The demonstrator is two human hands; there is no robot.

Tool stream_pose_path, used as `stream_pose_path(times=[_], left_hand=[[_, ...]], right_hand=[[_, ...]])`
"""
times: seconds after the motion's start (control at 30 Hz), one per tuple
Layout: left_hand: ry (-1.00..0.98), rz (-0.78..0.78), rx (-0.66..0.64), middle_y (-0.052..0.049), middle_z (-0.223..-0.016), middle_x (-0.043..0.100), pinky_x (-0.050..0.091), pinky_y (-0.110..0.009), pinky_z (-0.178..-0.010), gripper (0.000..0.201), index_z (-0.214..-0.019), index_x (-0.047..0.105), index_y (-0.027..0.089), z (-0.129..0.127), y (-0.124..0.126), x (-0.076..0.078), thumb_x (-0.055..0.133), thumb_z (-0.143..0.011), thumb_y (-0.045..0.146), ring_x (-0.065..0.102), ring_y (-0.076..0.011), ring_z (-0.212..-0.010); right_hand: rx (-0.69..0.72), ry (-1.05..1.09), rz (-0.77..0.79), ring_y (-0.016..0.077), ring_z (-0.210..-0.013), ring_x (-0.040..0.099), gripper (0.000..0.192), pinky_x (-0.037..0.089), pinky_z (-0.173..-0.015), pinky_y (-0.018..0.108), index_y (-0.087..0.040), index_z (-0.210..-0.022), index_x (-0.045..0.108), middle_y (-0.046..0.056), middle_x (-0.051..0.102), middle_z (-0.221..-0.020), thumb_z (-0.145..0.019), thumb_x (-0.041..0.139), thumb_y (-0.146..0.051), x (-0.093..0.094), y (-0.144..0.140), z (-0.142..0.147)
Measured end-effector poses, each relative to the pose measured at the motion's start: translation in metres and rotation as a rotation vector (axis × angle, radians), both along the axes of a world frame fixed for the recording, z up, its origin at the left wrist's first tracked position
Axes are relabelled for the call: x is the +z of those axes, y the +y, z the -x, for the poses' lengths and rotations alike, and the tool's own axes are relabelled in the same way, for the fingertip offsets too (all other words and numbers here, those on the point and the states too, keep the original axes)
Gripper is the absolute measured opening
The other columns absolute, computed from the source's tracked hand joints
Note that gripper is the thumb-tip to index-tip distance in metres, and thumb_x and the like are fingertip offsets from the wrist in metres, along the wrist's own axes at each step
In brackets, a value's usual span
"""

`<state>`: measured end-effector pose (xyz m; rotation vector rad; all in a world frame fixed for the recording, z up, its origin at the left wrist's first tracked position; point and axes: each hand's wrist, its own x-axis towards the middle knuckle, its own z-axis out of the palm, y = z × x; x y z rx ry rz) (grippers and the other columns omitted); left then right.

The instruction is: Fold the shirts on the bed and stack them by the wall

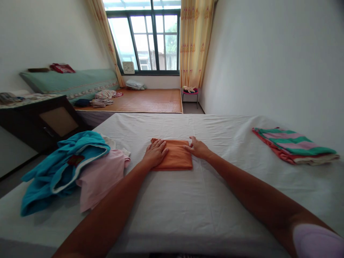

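Pressing flat, fingers together, left hand (155, 152) and right hand (197, 147) could slide the folded orange cloth (176, 156), rumpling the bed sheet (172, 200) mid-bed.

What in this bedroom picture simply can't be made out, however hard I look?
- Head view: the part of the orange folded cloth under the left hand is hidden by it.
- The pink garment is partly buried under the blue garment, so its shape is unclear.
- The clock face is too small to read.
- The striped folded pile: its layers are too small to count.
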<state>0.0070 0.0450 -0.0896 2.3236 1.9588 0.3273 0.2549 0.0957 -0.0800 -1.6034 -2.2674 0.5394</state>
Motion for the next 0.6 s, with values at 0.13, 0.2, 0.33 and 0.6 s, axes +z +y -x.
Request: stream_pose_path(times=[0.13, 0.2, 0.33, 0.6], left_hand=[[-0.029, -0.025, -0.02, -0.005, -0.154, 0.039, 0.024, -0.053, -0.116, 0.051, -0.143, 0.045, 0.026, 0.001, 0.0, 0.001, 0.03, -0.099, 0.047, 0.029, -0.0236, -0.144], [-0.043, -0.052, -0.032, -0.005, -0.153, 0.041, 0.026, -0.053, -0.115, 0.049, -0.14, 0.048, 0.026, 0.003, 0.0, -0.001, 0.031, -0.099, 0.046, 0.031, -0.0241, -0.143], [-0.076, -0.119, -0.059, -0.006, -0.147, 0.049, 0.03, -0.049, -0.114, 0.045, -0.133, 0.055, 0.024, 0.006, 0.003, -0.004, 0.034, -0.098, 0.044, 0.038, -0.0241, -0.139], [-0.366, -0.281, -0.119, -0.009, -0.131, 0.062, 0.038, -0.04, -0.112, 0.048, -0.126, 0.06, 0.019, 0.018, 0.013, 0.001, 0.03, -0.098, 0.045, 0.053, -0.0209, -0.126]], right_hand=[[0.039, 0.255, 0.144, 0.025, -0.1, 0.063, 0.088, 0.047, -0.092, 0.037, -0.013, -0.149, 0.027, 0.011, 0.067, -0.111, -0.077, 0.072, -0.037, 0.004, -0.002, 0.011], [0.087, 0.492, 0.174, 0.0224, -0.107, 0.06, 0.089, 0.046, -0.097, 0.036, -0.019, -0.149, 0.028, 0.01, 0.06, -0.126, -0.073, 0.073, -0.03, 0.002, -0.007, 0.019], [0.101, 0.915, 0.374, 0.0211, -0.116, 0.056, 0.092, 0.045, -0.101, 0.034, -0.021, -0.148, 0.032, 0.011, 0.048, -0.14, -0.067, 0.075, -0.029, -0.003, -0.019, 0.034], [0.222, 1.031, 0.323, 0.0163, -0.09, 0.062, 0.038, 0.05, -0.086, 0.03, -0.018, -0.106, 0.066, 0.004, 0.067, -0.101, -0.07, 0.075, -0.029, 0.046, -0.022, -0.007]])
